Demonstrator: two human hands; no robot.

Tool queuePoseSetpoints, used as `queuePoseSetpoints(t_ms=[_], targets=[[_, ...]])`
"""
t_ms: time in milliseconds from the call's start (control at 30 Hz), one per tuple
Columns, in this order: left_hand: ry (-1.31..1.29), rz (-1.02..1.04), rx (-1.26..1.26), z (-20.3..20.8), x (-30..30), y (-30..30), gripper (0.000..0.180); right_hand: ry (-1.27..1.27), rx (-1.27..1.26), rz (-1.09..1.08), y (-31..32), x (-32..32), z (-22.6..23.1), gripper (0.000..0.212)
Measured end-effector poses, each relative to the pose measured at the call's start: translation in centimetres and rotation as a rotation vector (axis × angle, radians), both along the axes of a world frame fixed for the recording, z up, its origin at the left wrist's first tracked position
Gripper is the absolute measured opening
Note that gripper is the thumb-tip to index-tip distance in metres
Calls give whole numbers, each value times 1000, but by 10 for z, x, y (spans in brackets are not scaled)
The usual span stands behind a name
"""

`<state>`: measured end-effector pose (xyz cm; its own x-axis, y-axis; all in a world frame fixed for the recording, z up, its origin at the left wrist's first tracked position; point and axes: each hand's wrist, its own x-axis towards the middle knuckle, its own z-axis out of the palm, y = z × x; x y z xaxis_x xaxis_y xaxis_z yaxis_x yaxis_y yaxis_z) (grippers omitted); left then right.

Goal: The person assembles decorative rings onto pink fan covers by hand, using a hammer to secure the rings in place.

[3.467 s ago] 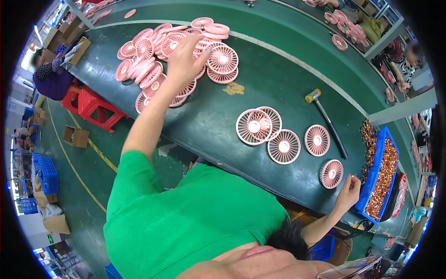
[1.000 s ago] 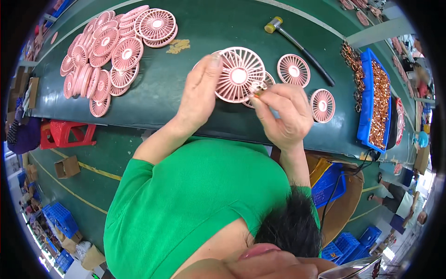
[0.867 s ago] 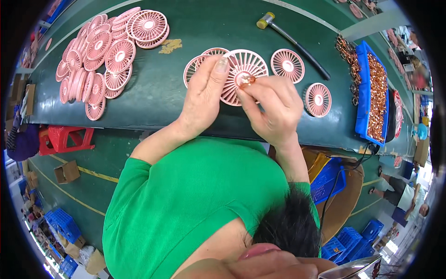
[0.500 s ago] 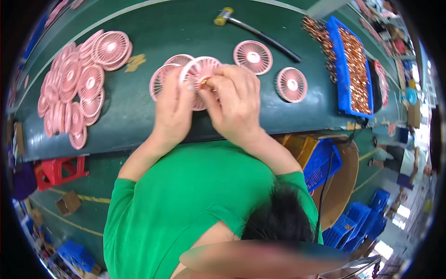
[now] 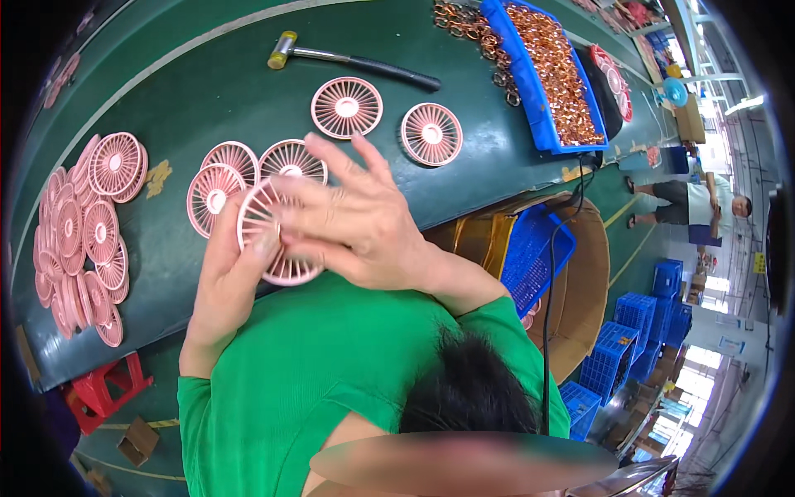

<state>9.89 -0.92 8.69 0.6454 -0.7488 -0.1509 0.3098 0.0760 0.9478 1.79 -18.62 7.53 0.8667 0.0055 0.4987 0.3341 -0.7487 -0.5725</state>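
Over the near edge of the green tabletop [image 5: 489, 132], our left hand [image 5: 228, 277] grips a round pink fan grille [image 5: 257, 215] by its left rim, the thumb laid across the slats and the fingers tucked behind. From the opposite side our right hand [image 5: 373, 219] reaches over the grille's face, its upper two fingers spread wide and the others lying leftward across the middle, covering the hub. Blur hides those tips, so we cannot tell whether they pinch anything small. Being round, the grille gives us no long axis to line up; we judge that what counts is its tilt, face up toward our head, with the hub beneath the right fingers and the rim nearer the left hand. Just beyond it lie three loose grilles [image 5: 215, 201], two overlapping and one partly behind our right fingers; farther right, two more grilles [image 5: 346, 108] sit apart. Past these rests a yellow-headed hammer [image 5: 356, 62], handle pointing right, toward a blue tray [image 5: 520, 74] full of copper-coloured rings [image 5: 551, 70]. Well off to our left spreads a heap of pink grilles [image 5: 101, 232].
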Motion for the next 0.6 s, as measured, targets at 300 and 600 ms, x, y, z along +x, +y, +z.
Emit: queuePoseSetpoints(t_ms=[300,600], targets=[[-106,-98,58,-8,4,3,44,244,435,393,-40,-5,-12,41],[-1223,900,629,-57,46,66,33,478,-404,-1198,-256,-14,-75,42]])
